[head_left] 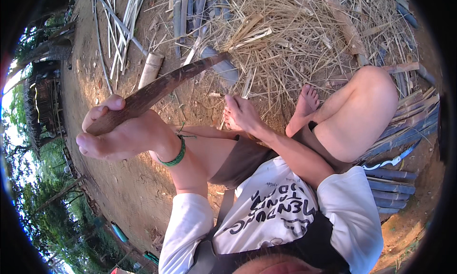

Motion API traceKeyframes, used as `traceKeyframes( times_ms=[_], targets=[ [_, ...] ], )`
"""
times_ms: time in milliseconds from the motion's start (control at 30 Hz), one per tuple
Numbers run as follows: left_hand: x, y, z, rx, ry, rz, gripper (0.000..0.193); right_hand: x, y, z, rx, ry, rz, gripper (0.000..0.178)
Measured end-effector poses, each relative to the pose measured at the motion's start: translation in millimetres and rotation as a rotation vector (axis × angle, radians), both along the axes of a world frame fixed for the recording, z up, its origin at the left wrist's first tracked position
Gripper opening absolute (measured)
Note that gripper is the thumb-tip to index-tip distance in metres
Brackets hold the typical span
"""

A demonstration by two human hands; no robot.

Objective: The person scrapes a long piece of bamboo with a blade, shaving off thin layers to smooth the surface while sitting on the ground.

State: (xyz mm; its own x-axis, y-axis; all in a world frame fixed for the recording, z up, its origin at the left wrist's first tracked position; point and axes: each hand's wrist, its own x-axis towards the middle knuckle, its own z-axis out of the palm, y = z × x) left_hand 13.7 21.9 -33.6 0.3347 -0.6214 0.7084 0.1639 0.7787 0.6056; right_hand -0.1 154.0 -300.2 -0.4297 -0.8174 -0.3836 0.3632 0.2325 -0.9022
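Observation:
My left hand [126,138], with a green woven band on its wrist, is raised high at the left. Its fingers are wrapped round the wide end of a long, flat, slightly curved dark-brown piece [159,89], blade-like in outline, whose narrower tip points to the upper right. I cannot tell whether it is wood or dark metal. Lower and near the middle, my right hand [243,113] is closed with the thumb on top, beside one of my bare feet. Whatever it may grip is too small or hidden to name.
A heap of dry straw-like shavings [285,40] spreads ahead of me. A cut bamboo section [151,68] and pale thin strips [121,33] lie at the upper left. Split bamboo slats [390,186] and a curved blue-white object [392,159] lie beside my right knee.

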Motion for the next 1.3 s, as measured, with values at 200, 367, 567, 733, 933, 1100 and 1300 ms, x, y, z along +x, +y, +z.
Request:
traceKeyframes(
  times_ms=[200, 367, 567, 733, 933, 1100, 1300],
  targets=[
    [-2, 0, 6, -0.006, 0.006, 0.079, 0.043, 4, -1, -15, 0.06, -0.084, -0.104, 0.053],
    [0, -5, 4, 0.0, 0.047, -0.009, 0.043, 8, -7, -15, -0.077, 0.088, -0.062, 0.057],
    [-2, -5, 7, 0.009, -0.008, 0.159, 0.043, -8, 7, -30, 0.21, 0.156, 0.068, 0.058],
    [-5, -1, 2, 0.002, 0.034, 0.12, 0.041, 7, 9, -5, -0.113, 0.304, -0.046, 0.059],
    [2, -9, 6, -0.011, 0.056, 0.169, 0.037, 0, 7, 5, 0.057, -0.111, -0.016, 0.057],
    [-9, 0, 8, 0.01, 0.065, 0.195, 0.035, 16, 4, -11, -0.143, 0.122, -0.062, 0.052],
    [-6, -4, 10, 0.065, 0.037, 0.211, 0.039, 14, 12, -1, -0.022, -0.051, -0.057, 0.052]
  ],
)
